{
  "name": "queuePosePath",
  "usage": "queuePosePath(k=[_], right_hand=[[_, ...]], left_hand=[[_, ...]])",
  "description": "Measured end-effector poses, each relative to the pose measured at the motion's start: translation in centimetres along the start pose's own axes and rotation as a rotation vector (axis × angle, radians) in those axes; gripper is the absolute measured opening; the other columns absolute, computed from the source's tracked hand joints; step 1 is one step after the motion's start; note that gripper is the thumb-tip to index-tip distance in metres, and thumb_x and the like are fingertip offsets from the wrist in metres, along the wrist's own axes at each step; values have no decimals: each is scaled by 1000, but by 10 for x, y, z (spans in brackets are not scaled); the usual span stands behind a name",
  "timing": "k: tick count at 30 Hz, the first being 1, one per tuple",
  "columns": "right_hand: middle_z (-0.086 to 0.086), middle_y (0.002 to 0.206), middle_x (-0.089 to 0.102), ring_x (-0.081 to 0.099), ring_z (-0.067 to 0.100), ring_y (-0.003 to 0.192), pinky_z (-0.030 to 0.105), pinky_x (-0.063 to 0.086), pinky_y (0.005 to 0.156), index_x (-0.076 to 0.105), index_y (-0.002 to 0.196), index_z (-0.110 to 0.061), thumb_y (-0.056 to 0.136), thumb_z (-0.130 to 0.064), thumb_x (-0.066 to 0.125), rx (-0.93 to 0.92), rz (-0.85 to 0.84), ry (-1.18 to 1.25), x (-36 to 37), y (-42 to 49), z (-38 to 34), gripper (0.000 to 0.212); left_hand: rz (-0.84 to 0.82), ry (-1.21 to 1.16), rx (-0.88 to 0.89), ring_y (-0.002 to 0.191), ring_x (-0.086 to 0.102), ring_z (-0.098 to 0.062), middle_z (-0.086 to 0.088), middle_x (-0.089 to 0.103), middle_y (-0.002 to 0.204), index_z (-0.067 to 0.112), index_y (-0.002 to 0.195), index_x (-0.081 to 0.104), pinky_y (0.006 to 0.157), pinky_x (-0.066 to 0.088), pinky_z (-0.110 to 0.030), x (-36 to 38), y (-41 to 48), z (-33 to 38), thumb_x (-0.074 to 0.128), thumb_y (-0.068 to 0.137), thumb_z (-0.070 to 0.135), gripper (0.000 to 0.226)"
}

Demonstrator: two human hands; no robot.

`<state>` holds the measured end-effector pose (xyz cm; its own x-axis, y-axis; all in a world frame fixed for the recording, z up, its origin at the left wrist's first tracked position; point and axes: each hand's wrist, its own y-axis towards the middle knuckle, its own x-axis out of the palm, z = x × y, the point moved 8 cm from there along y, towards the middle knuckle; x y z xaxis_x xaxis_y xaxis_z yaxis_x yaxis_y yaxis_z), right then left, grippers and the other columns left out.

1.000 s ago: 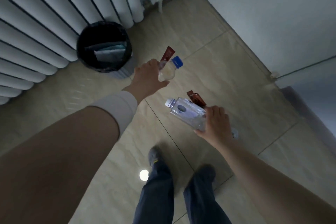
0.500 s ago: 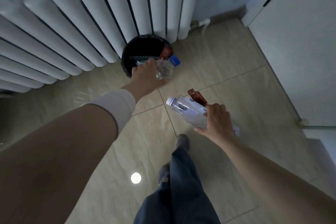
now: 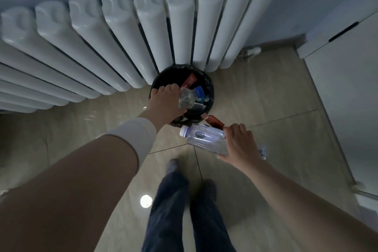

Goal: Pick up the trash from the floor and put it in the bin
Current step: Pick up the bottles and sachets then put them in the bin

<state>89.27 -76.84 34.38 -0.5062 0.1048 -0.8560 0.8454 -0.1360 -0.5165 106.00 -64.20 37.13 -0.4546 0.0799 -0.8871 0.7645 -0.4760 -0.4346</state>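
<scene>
Trash fills both my hands in the head view. My left hand [image 3: 166,101] hangs over the round black bin [image 3: 210,96] by the white column radiator [image 3: 122,39], fingers closed on a small clear plastic bottle with a blue cap [image 3: 187,98] and a red foil sachet [image 3: 189,81]. My right hand [image 3: 240,143] grips a larger clear plastic bottle with a white cap [image 3: 202,137] and a dark red wrapper [image 3: 213,121], just outside the rim. I judge that wrapper could slip onto the beige tiled floor [image 3: 266,98], being loosely pinched and not above the opening.
</scene>
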Motion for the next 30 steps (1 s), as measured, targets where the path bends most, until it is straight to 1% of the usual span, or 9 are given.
queuePosePath(k=[5, 8, 11, 15, 18, 20, 25, 27, 30], right_hand=[[12, 123, 48, 44, 27, 109, 38, 42, 90, 38, 124, -8, 71, -56, 68, -45, -58, -102, 3, 78, -17, 77], [13, 127, 44, 40, 28, 116, 40, 40, 95, 36, 125, -9, 71, -50, 71, -69, -94, -139, 7, 124, -28, 77], [14, 131, 41, 37, 31, 122, 43, 37, 100, 34, 128, -9, 68, -49, 74, -90, -151, -202, 15, 165, -39, 83], [14, 130, 44, 39, 31, 120, 43, 37, 100, 35, 128, -8, 64, -51, 77, -151, -205, -255, 32, 205, -58, 88], [16, 135, 43, 42, 35, 122, 49, 37, 103, 30, 135, -11, 62, -53, 77, -177, -214, -252, 44, 219, -68, 97], [18, 141, 38, 39, 37, 128, 54, 34, 106, 23, 140, -12, 62, -54, 77, -190, -227, -242, 49, 220, -72, 104], [17, 148, 27, 24, 39, 137, 57, 25, 111, 25, 142, -13, 66, -55, 74, -186, -219, -243, 43, 208, -67, 100], [17, 152, 21, 17, 38, 141, 58, 21, 113, 23, 143, -13, 68, -54, 72, -175, -219, -231, 38, 201, -65, 99], [17, 152, 21, 15, 37, 142, 57, 20, 114, 22, 143, -13, 71, -53, 70, -149, -191, -210, 26, 191, -60, 96]], left_hand=[[9, 27, 34, 114, 54, -30, -10, 58, 122, 8, 118, 45, 94, 38, -39, 20, 64, -27, 64, 77, 45, 58], [-15, 6, 42, 113, 54, -30, -10, 58, 121, 9, 117, 46, 95, 37, -40, 40, 97, -38, 65, 76, 44, 57], [-30, -2, 23, 111, 56, -30, -10, 60, 119, 9, 116, 48, 94, 38, -40, 61, 126, -46, 62, 77, 43, 53], [-83, -22, 15, 117, 54, -30, -11, 58, 127, 7, 125, 46, 97, 38, -40, 94, 155, -59, 61, 78, 54, 69], [-154, -25, 10, 133, 42, -29, -11, 42, 147, 8, 145, 26, 108, 32, -42, 115, 164, -67, 58, 78, 59, 91], [-147, -34, 14, 136, 39, -28, -10, 37, 151, 10, 148, 22, 110, 30, -42, 119, 165, -70, 57, 80, 57, 90], [-110, 114, 73, 129, 44, -26, -6, 48, 139, 14, 139, 37, 103, 33, -38, 108, 149, -67, 56, 83, 51, 70], [-111, 171, 96, 128, 43, -26, -7, 49, 137, 12, 137, 39, 104, 32, -38, 102, 139, -62, 57, 82, 52, 70], [-84, 230, 111, 130, 42, -26, -8, 48, 139, 10, 137, 38, 107, 29, -39, 87, 126, -57, 57, 82, 52, 71]])
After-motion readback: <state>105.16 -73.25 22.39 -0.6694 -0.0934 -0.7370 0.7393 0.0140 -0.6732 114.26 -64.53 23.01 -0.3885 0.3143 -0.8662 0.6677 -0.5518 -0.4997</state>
